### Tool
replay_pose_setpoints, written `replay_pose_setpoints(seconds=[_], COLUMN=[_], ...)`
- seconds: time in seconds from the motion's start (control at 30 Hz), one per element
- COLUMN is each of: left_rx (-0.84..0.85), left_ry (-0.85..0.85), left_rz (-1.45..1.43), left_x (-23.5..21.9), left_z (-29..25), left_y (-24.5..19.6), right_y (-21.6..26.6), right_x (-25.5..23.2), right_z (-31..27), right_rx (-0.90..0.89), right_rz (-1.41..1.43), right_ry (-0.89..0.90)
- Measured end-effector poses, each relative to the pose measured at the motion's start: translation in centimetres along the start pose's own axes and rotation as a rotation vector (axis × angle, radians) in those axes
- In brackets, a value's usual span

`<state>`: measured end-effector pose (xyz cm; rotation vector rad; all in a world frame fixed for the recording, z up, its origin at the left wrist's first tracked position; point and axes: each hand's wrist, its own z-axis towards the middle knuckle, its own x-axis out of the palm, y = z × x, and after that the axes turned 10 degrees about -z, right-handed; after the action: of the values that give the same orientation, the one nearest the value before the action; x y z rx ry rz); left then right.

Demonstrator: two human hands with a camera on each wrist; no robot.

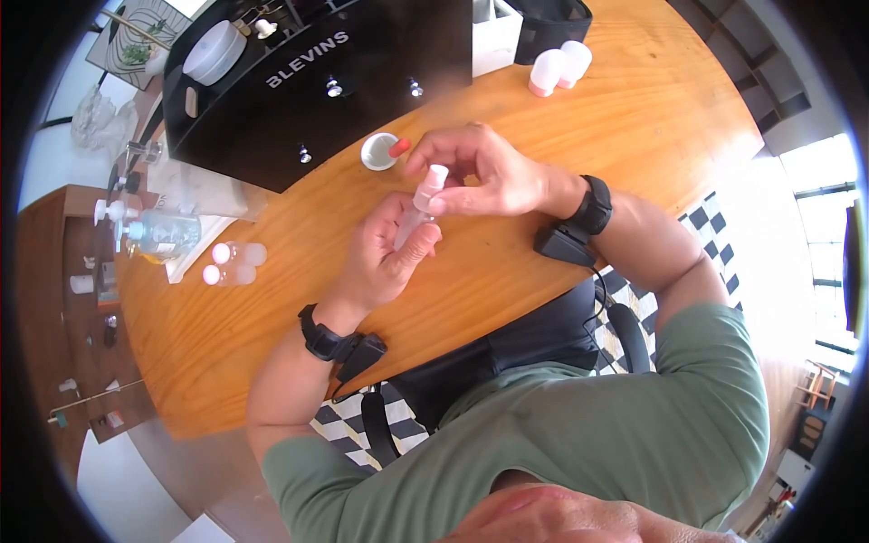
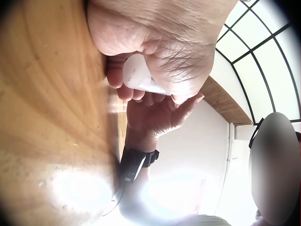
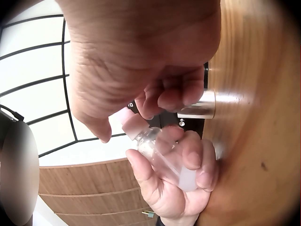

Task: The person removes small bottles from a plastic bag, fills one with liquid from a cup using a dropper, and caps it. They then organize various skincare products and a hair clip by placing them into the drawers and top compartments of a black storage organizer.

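My left hand (image 1: 380,258) grips a small clear bottle (image 3: 164,160) over the table, thumb on one side and fingers curled round the other. The bottle tilts, and its pink spray top (image 3: 134,123) points up and away from the palm. In the left wrist view the pale bottle base (image 2: 136,71) shows beneath the palm. My right hand (image 1: 502,176) hovers at the spray top with loosely bent fingers; in the right wrist view its thumb (image 3: 104,134) stands apart from the top.
Behind the hands, a white cup (image 1: 378,152) stands near a small red piece (image 1: 400,147). A black BLEVINS drawer box (image 1: 362,86) fills the back. Pink-capped bottles (image 1: 235,262) lie at left by a pump bottle (image 1: 167,233); two white-and-pink containers (image 1: 548,72) stand back right on the wooden table (image 1: 226,362).
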<state>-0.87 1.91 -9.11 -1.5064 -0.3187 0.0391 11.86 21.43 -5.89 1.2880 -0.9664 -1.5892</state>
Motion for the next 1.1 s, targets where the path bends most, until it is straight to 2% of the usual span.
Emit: replay_pose_setpoints(seconds=[0.07,0.1,0.17,0.23,0.3,0.37,0.43,0.6,0.8,0.87,0.9,0.97,1.1], left_rx=[0.0,-0.008,-0.021,-0.039,-0.057,-0.043,-0.032,-0.032,0.002,0.015,0.029,0.035,0.033], left_ry=[0.014,0.036,0.032,0.031,0.054,0.049,0.047,0.085,0.092,0.094,0.095,0.079,0.07], left_rz=[0.018,0.032,0.054,0.076,0.024,0.016,0.002,-0.089,-0.054,-0.053,-0.052,-0.05,-0.037], left_x=[-0.2,-0.3,-0.4,-0.4,-0.4,-0.2,-0.3,-0.2,-0.3,-0.5,-0.5,-0.6,-0.7], left_z=[0.0,0.0,-0.1,-0.2,-0.1,0.0,-0.1,-0.2,-0.2,-0.1,-0.1,-0.1,-0.1], left_y=[0.0,0.0,-0.2,-0.2,-0.3,-0.3,-0.4,-1.0,-0.2,0.2,0.4,0.7,0.7], right_y=[1.4,1.0,-0.3,-0.8,0.4,0.6,-0.1,0.2,0.0,0.5,0.2,-0.4,-0.5], right_x=[0.1,-0.1,-0.4,-0.4,0.7,0.3,-0.1,0.1,0.2,0.6,0.4,0.0,0.1], right_z=[-0.1,0.0,0.1,0.3,0.2,0.0,-0.1,0.0,0.0,0.0,0.0,-0.1,0.1], right_rx=[-0.032,-0.045,-0.013,-0.064,-0.123,-0.073,-0.082,-0.085,-0.092,-0.105,-0.103,-0.137,-0.165], right_rz=[0.172,0.169,-0.026,-0.119,0.219,0.171,-0.04,0.029,0.007,0.126,0.125,-0.081,-0.048], right_ry=[-0.11,-0.097,0.035,0.052,-0.154,-0.15,-0.06,-0.105,-0.1,-0.167,-0.167,-0.103,-0.136])
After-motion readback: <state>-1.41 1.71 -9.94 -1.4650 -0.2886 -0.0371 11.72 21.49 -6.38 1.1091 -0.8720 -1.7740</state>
